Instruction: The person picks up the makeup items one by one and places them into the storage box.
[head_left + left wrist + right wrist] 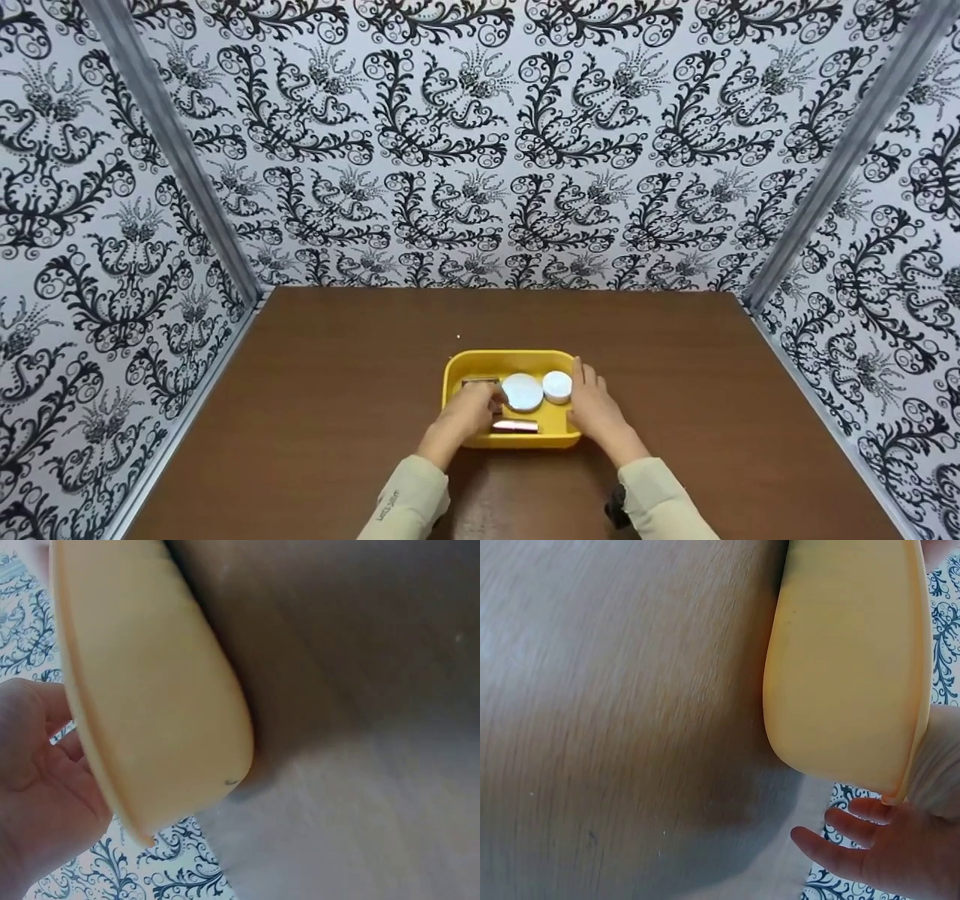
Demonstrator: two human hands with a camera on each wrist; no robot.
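A yellow tray stands on the brown table in the head view. My left hand reaches over its left side, fingers curled down inside; the left wrist view has them hidden behind the rim, so I cannot tell what they hold. Beside those fingers lies a dark rectangular item, partly covered. A large white disc and a smaller white round jar sit to the right. Below the disc is a lipstick-like tube. At the tray's right rim is my right hand, with loosely extended fingers in the right wrist view.
The brown table spreads out around the tray. Walls with a black-and-white scroll pattern enclose it at the back and both sides, with grey strips at the corners.
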